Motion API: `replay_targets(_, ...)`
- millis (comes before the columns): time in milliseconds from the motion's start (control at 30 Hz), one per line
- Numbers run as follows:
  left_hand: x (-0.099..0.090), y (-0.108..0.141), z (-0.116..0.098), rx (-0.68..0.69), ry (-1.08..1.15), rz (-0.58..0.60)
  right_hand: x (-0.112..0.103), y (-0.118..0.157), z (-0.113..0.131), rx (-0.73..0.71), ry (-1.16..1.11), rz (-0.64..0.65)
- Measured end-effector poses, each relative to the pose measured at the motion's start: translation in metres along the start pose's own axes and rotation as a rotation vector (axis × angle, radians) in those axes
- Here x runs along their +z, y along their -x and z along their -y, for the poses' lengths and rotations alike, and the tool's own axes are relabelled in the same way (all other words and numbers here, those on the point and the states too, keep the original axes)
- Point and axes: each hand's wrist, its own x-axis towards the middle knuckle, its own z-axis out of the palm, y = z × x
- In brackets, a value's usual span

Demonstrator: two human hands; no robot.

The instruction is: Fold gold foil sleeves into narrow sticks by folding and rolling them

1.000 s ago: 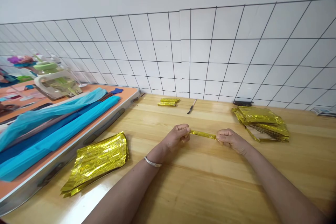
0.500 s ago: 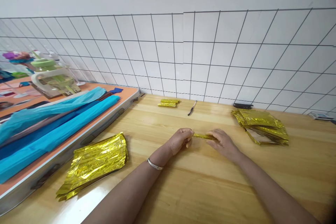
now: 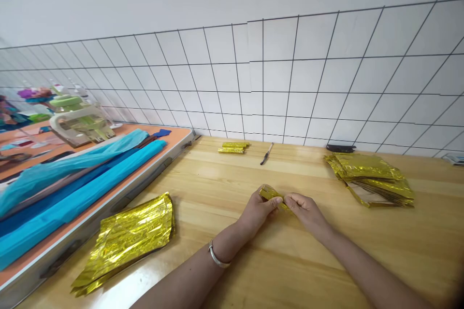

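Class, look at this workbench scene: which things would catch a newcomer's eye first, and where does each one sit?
First, the two hands, left hand and right hand, meeting at mid-table and pinching a small folded gold foil strip. Shiny gold foil sheets lie at the near left of the wooden table, and a gold foil stack sits at the far right. Bright blue paper rolls lie on the orange board at left.

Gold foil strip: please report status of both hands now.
Left hand and right hand both pinch the gold foil strip, folded short, above the wooden table. Nothing blocks them; foil stacks and pen lie apart.
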Motion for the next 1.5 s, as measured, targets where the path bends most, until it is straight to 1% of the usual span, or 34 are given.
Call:
replay_targets(100, 0.001, 0.0, -0.002, -0.014, 0.07, -0.056, -0.001, 0.001, 0.0, 0.017, -0.024, -0.035)
replay_targets(167, 0.001, 0.0, -0.003, -0.026, 0.115, -0.086, -0.001, 0.002, 0.0, 0.036, -0.041, -0.037)
replay_targets(300, 0.002, 0.0, -0.001, -0.064, 0.174, -0.111, 0.002, 0.003, 0.001, 0.035, -0.097, 0.024)
replay_targets(367, 0.002, 0.0, 0.0, -0.063, 0.184, -0.111, 0.004, 0.003, 0.0, 0.027, -0.125, 0.036)
replay_targets(533, 0.003, 0.001, 0.001, -0.049, 0.166, -0.082, 0.007, 0.002, -0.005, 0.076, -0.153, -0.002)
replay_targets(800, 0.004, 0.002, 0.0, -0.036, 0.109, -0.081, 0.0, 0.001, -0.014, 0.072, -0.187, -0.134)
replay_targets(933, 0.006, 0.003, -0.002, -0.016, 0.063, -0.071, -0.002, 0.001, -0.015, 0.06, -0.182, -0.153)
replay_targets(1067, 0.007, 0.003, -0.004, 0.011, 0.043, -0.072, -0.001, 0.002, -0.018, 0.044, -0.086, -0.193)
replay_targets(1133, 0.008, 0.003, -0.004, 0.033, 0.036, -0.06, -0.001, 0.003, -0.02, 0.011, 0.048, -0.231)
replay_targets(1233, 0.008, 0.004, -0.003, 0.067, 0.028, -0.036, 0.0, 0.005, -0.02, -0.076, 0.283, -0.267)
replay_targets(1300, 0.009, 0.004, -0.003, 0.086, 0.028, -0.027, 0.0, 0.006, -0.019, -0.117, 0.378, -0.269)
replay_targets(1400, 0.01, 0.004, -0.001, 0.109, 0.039, 0.003, 0.001, 0.009, -0.013, -0.135, 0.441, -0.287)
replay_targets(1500, 0.01, 0.003, 0.001, 0.132, 0.032, 0.031, 0.0, 0.011, -0.005, -0.159, 0.434, -0.294)
